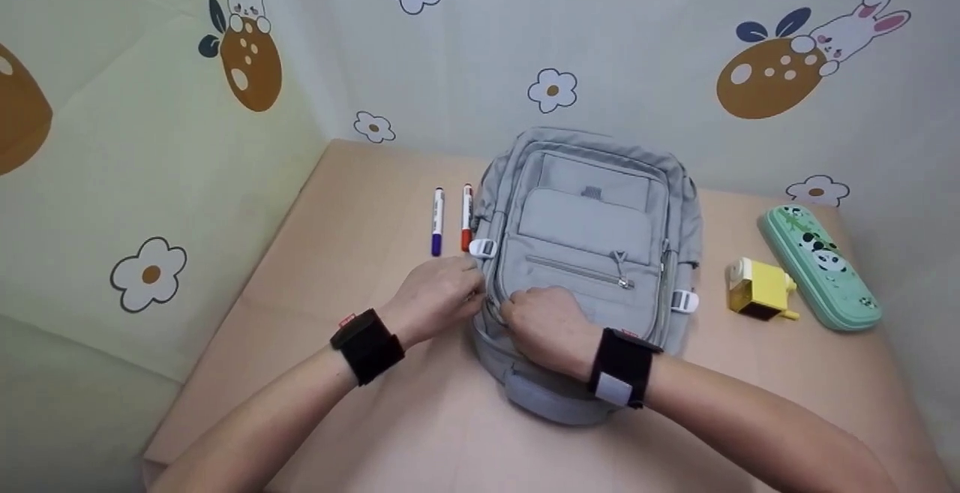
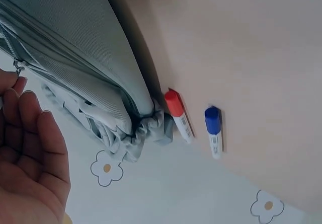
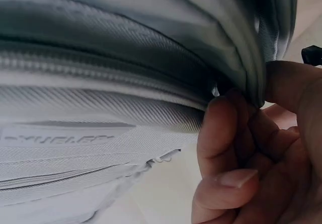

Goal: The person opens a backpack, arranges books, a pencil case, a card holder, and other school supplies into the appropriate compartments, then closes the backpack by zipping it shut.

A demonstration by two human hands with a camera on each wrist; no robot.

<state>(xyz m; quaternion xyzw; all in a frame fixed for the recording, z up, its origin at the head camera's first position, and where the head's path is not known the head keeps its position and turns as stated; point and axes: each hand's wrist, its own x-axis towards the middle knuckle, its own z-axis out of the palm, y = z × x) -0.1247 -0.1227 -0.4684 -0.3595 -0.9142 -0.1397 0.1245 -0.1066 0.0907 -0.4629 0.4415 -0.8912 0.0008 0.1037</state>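
Where the tan table (image 1: 360,373) meets walls draped in a pale cloth (image 1: 637,65) printed with flowers and rabbits, a grey backpack (image 1: 592,230) is laid flat at the table's centre, its front up, with ribbed fabric, several zips and white buckles. At its 9 o'clock two markers (image 1: 450,219) are laid; at 3 o'clock a yellow sharpener (image 1: 759,290) and a green pencil case (image 1: 821,264) are seen. The bag's near-left edge is touched by the left hand (image 1: 439,294), fingers loosely bent; whether anything is pinched cannot be told. The zipped seam is pinched by the right hand (image 1: 551,328).
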